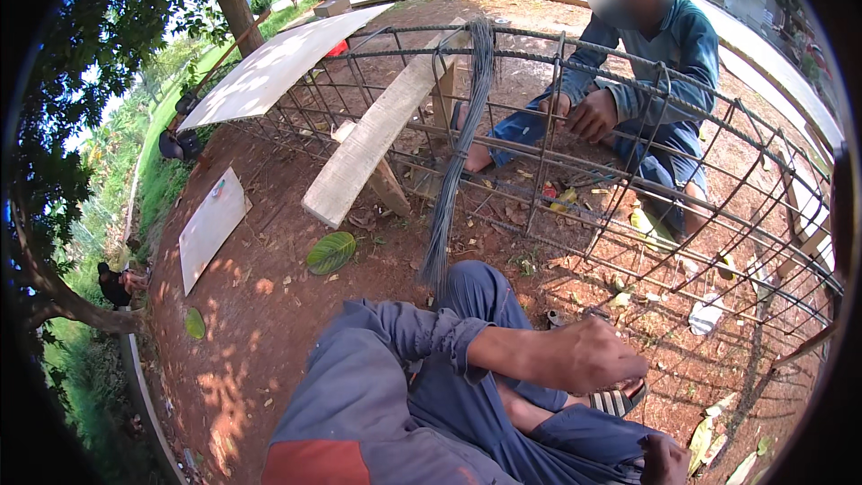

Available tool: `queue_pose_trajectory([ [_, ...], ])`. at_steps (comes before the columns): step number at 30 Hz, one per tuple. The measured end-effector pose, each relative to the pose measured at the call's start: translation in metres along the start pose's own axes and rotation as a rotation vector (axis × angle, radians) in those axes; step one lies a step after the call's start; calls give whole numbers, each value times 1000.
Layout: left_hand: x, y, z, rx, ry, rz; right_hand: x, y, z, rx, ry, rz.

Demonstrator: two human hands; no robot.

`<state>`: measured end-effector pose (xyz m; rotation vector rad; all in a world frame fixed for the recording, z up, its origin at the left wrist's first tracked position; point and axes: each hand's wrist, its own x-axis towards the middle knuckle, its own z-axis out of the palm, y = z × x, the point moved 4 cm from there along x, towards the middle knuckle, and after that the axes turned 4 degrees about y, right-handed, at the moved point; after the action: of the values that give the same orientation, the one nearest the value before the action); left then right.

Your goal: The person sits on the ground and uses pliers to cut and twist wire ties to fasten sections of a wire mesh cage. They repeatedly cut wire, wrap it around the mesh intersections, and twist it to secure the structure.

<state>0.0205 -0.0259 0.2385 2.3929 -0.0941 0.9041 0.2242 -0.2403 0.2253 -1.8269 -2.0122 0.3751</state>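
My left hand (588, 355) is a closed fist above my bent legs, its forearm reaching in from the left out of a grey-blue sleeve. A small dark end shows at the fist's upper edge; what it belongs to is hidden. Low at the picture's edge, part of my right hand (664, 461) shows in shade beside my trouser leg, and its fingers are hard to make out. Just beyond my knees stands a long cage of steel reinforcing bars (561, 162). Over its top bar hangs a bundle of thin grey binding wire (462, 144), reaching down near my knee.
Across the cage sits a person (651, 90) in a blue-green top, both hands together near the bars. A wooden plank (377, 144) leans by the cage on a wooden support. A pale board (283, 67) lies over its far left end; another board (211, 224) is on the soil.
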Motion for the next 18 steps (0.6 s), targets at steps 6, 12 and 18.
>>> queue_pose_trajectory([
  [6, -51, -5, 59, -67, -534, -75, 23, -10, -26, -229, 47, 84],
  [12, 3, 9, -4, -96, -71, -16, 7, 2, -2, -1, -46, 91],
  [18, -9, -33, 7, 129, -20, -172, -5, 17, -16, -195, 73, 171],
])
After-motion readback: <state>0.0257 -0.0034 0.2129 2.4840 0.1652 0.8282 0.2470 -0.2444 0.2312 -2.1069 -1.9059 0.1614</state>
